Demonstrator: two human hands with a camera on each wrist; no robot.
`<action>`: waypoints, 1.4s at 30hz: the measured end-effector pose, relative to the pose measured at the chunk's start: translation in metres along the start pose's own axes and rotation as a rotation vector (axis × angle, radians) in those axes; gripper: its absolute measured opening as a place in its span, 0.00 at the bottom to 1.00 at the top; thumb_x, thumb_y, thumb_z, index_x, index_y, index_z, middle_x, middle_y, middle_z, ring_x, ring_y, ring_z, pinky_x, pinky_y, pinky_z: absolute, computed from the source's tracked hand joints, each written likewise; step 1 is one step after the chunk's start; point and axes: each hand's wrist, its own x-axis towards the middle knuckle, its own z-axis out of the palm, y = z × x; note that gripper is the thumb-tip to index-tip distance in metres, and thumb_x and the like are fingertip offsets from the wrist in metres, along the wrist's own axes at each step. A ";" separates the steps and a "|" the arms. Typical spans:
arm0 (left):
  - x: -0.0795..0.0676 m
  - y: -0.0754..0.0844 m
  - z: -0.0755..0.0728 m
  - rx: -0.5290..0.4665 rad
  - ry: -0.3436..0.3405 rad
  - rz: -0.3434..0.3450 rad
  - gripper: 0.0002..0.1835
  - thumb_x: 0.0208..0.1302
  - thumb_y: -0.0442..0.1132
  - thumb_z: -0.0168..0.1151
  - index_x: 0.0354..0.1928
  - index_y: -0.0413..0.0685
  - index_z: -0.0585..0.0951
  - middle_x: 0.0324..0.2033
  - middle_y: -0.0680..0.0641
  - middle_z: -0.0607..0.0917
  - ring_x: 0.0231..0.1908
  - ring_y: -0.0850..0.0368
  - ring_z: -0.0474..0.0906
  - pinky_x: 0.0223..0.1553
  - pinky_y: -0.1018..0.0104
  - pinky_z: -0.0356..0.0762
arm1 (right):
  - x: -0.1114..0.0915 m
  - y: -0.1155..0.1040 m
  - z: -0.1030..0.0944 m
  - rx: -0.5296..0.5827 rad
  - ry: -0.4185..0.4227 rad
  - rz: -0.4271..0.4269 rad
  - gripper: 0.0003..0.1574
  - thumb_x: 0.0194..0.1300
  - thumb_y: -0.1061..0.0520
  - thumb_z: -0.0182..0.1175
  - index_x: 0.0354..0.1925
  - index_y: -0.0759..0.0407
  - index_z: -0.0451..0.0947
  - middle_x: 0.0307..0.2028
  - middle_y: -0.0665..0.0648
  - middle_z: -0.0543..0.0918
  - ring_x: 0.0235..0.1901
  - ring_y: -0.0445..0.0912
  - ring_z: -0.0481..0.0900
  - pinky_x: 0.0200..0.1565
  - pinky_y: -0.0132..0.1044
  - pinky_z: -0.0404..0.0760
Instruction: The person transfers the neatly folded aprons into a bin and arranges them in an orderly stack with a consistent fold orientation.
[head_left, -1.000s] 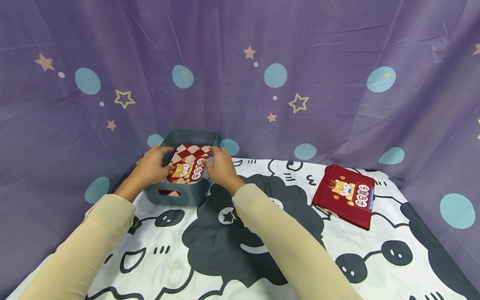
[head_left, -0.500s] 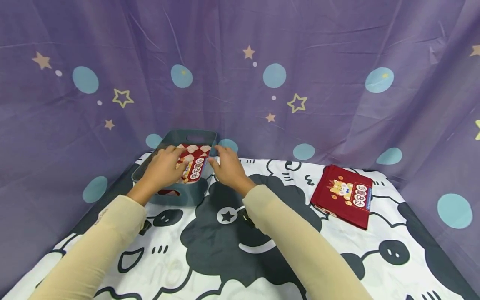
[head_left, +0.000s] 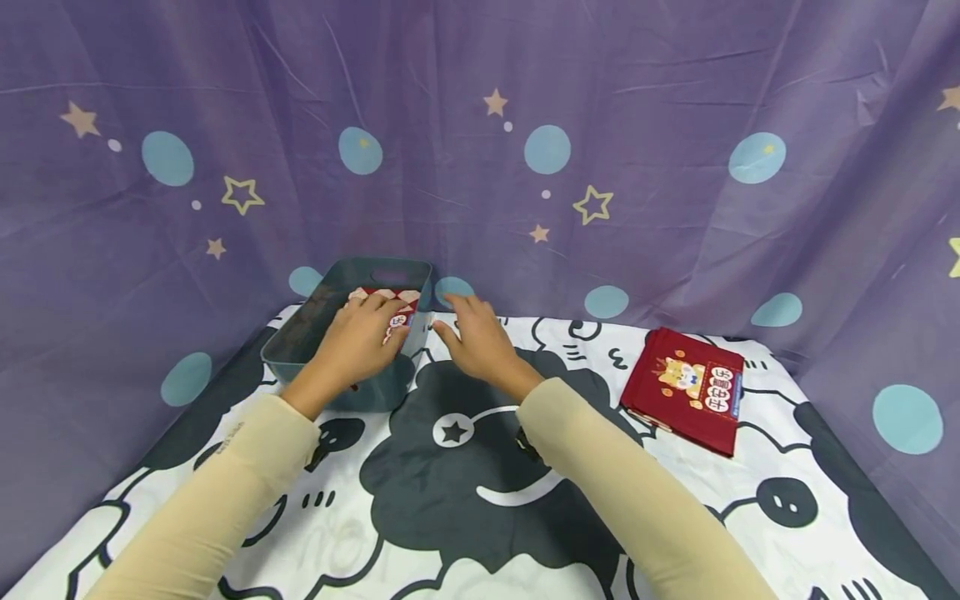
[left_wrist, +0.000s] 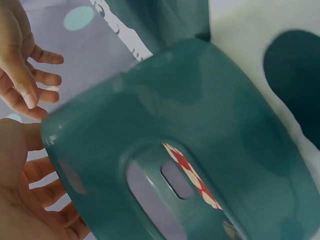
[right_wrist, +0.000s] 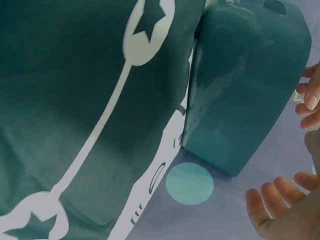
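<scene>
A teal plastic basket (head_left: 300, 346) with handle slots stands at the back left. In it lies a folded red-and-cream checked cloth item (head_left: 405, 297) with a label, partly covered by my left hand (head_left: 360, 337). That hand is over the basket near its right side, fingers loosely spread and holding nothing. Just outside the basket's right wall is my right hand (head_left: 480, 342), its fingers relaxed and apart. The left wrist view shows a strip of the checked cloth (left_wrist: 192, 172) through the handle slot.
A folded dark red cloth item (head_left: 686, 387) with a cartoon animal print and label lies toward the right. Under everything is a black-and-white cartoon-patterned cover (head_left: 337, 533). A purple curtain (head_left: 480, 150) with stars and dots hangs behind.
Both hands have shifted right. The right hand has left the cloth in the basket and moved outside the wall; the left hand now covers more of that cloth. The dark red item stays put.
</scene>
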 end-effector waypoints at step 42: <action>0.022 0.112 0.057 0.049 -0.029 0.194 0.22 0.74 0.49 0.60 0.63 0.47 0.80 0.55 0.41 0.81 0.51 0.40 0.76 0.50 0.43 0.75 | -0.106 0.081 -0.083 -0.177 0.041 -0.039 0.39 0.71 0.48 0.65 0.71 0.65 0.67 0.61 0.68 0.76 0.57 0.62 0.74 0.62 0.59 0.72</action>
